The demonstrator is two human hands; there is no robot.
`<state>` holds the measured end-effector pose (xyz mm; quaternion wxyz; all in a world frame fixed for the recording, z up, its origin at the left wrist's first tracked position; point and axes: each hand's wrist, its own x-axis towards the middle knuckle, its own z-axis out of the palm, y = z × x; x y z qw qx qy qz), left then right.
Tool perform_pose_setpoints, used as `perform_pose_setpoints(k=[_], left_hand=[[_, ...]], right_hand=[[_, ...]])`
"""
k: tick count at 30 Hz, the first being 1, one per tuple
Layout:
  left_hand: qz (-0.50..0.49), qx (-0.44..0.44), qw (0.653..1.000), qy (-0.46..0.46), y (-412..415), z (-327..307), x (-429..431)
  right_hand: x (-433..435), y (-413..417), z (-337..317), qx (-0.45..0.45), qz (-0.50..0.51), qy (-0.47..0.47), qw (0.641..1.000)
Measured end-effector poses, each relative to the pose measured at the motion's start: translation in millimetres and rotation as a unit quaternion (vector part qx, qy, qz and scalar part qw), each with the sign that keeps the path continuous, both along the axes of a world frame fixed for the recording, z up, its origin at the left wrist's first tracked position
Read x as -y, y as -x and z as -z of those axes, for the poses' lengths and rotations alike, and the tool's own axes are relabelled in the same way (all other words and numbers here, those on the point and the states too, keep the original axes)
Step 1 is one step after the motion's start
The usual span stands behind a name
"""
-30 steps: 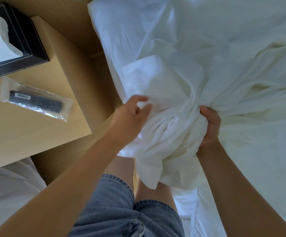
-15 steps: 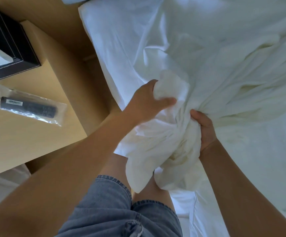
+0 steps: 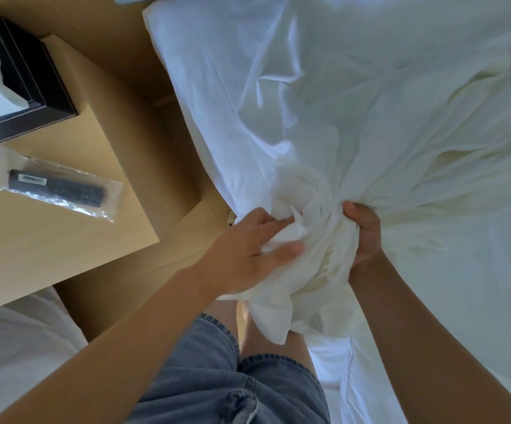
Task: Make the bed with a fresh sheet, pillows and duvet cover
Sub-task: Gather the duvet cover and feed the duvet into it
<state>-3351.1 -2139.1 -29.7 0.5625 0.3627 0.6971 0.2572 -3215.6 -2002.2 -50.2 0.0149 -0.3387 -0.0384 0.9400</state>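
A large white sheet [image 3: 355, 96] lies rumpled across the bed, gathered into a thick bunch [image 3: 315, 258] at the bed's near left edge. My left hand [image 3: 254, 249] grips the left side of that bunch, thumb and fingers pinching folds of cloth. My right hand [image 3: 365, 234] clutches the right side of the bunch, its fingers buried in the fabric. A loose tail of the sheet hangs down over my knees. The mattress [image 3: 477, 295] shows white under the sheet at the right.
A light wooden bedside table [image 3: 64, 246] stands to the left of the bed. On it sit a black tissue box [image 3: 24, 96] and a remote control in a clear plastic bag [image 3: 56, 186]. Another white bed [image 3: 12, 347] is at the lower left.
My left hand moved down from a higher fold and took a new grip lower on the bunch. My right hand kept its hold. The view shifted slightly.
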Motion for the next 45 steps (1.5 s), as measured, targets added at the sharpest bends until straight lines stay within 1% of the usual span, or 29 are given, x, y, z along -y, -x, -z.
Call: perform_pose_setpoints(k=[1,2,3,5,7,9,11,14,16,18,20,21,24,26,28,30,32,34,37,40,42,44,45], left_hand=[[-0.055,0.051,0.996,0.044,5,-2,-4],[-0.118,0.105,0.983,0.094,9,-2,-8],[-0.166,0.140,0.966,0.142,13,-1,-12],[-0.186,0.138,0.947,0.222,19,3,-21],[-0.170,0.136,0.942,0.256,21,3,-29],[-0.161,0.136,0.945,0.251,21,5,-39],[-0.196,0.116,0.952,0.206,19,7,-48],[-0.259,0.038,0.958,0.122,9,9,-60],[-0.280,-0.017,0.955,0.094,8,12,-65],[-0.328,-0.056,0.939,0.080,16,14,-68],[-0.393,-0.086,0.914,0.050,30,20,-75],[-0.407,-0.094,0.908,0.037,34,22,-79],[-0.387,-0.075,0.919,0.021,25,27,-94],[-0.351,-0.079,0.933,-0.016,11,27,-100],[-0.325,-0.090,0.940,-0.047,4,26,-102],[-0.331,-0.083,0.938,-0.056,3,28,-100],[-0.314,-0.106,0.943,-0.042,0,31,-90],[-0.292,-0.127,0.947,-0.027,-2,34,-77],[-0.312,-0.119,0.943,-0.003,0,40,-64],[-0.292,-0.093,0.952,0.016,5,40,-69],[-0.264,-0.061,0.962,0.041,8,37,-81],[-0.219,-0.043,0.970,0.098,16,31,-90],[-0.197,-0.063,0.971,0.119,22,27,-91]], right_hand=[[0,-2,2,0.021,0.005,-0.012,1.000],[0,-3,3,0.047,0.007,-0.030,0.998],[1,-3,3,0.063,0.006,-0.042,0.997],[3,-1,1,0.089,0.004,-0.055,0.995],[3,0,-1,0.103,0.006,-0.064,0.993],[3,0,-4,0.105,0.003,-0.063,0.992],[3,1,-5,0.106,0.002,-0.062,0.992],[2,2,-4,0.141,0.016,-0.047,0.989],[2,4,-6,0.147,0.020,-0.040,0.988],[3,4,-8,0.154,0.026,-0.038,0.987],[3,4,-10,0.167,0.038,-0.030,0.985],[3,3,-12,0.168,0.042,-0.025,0.985],[-2,3,-16,0.151,0.032,-0.012,0.988],[-7,-2,-18,0.134,0.018,-0.009,0.991],[-10,-7,-22,0.116,0.006,-0.023,0.993],[-10,-8,-25,0.089,0.023,-0.056,0.994],[-8,-2,-24,0.065,0.075,-0.095,0.991],[-6,6,-21,0.062,0.109,-0.101,0.987],[-1,10,-20,0.029,0.088,-0.089,0.992],[0,5,-20,0.001,0.112,-0.110,0.988],[-3,2,-21,0.012,0.126,-0.109,0.986],[-5,-2,-21,0.049,0.093,-0.101,0.989],[-6,-4,-21,0.079,0.062,-0.097,0.990]])
